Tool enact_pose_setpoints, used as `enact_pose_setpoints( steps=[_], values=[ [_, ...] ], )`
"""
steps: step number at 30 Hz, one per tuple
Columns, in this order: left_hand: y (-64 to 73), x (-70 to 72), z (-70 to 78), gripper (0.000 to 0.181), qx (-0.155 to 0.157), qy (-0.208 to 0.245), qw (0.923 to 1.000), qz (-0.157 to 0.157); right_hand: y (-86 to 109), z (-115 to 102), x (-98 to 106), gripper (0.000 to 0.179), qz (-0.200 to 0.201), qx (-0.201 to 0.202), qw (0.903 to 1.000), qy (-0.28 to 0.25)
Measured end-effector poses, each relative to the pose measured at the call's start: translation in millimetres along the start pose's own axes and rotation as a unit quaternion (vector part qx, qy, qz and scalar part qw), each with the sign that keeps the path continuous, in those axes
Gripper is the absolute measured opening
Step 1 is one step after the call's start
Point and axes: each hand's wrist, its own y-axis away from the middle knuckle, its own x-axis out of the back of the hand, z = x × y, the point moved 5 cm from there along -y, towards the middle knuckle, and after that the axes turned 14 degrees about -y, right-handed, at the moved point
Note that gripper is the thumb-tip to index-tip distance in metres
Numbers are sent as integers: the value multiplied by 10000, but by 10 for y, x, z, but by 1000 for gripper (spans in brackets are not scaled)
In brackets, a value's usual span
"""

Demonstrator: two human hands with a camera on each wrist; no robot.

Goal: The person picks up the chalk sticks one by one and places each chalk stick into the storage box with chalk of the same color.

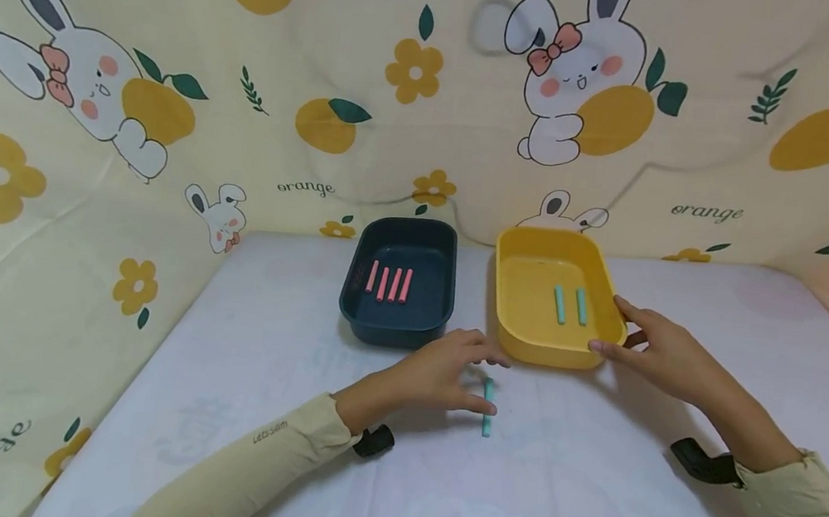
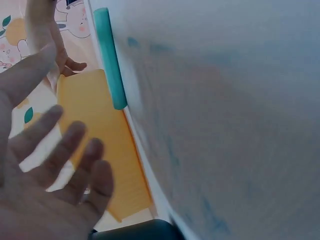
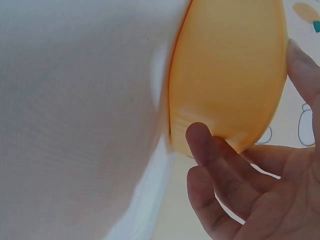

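A teal chalk stick lies on the white table in front of the two boxes. My left hand is over its left side, thumb beside the stick and fingers spread; the left wrist view shows the teal chalk stick beyond the fingertips. At the yellow box, my right hand holds the near right corner, thumb at the rim and other fingers along the outer wall. Two teal chalk sticks lie inside this box. Seen from the right wrist, the fingers overlap the yellow wall.
A dark blue box stands left of the yellow one, with several pink chalk sticks in it. Behind both boxes hangs a cream cloth printed with rabbits and oranges. White cloth covers the table.
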Motion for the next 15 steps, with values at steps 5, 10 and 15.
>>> enact_pose_setpoints(
  steps=[5, 10, 15],
  values=[
    [33, -68, -7, 82, 212, -704, 9970, -240, 4, 1, 0, 100, 8, 4, 10000, -33],
    [45, -123, 2, 87, 233, -1037, 9932, -470, 9, -4, 0, 99, 25, 76, 10000, -39],
    [42, -160, 21, 86, 119, -1343, 9900, -425, 11, -16, 2, 102, 23, 12, 10000, -60]
  ],
)
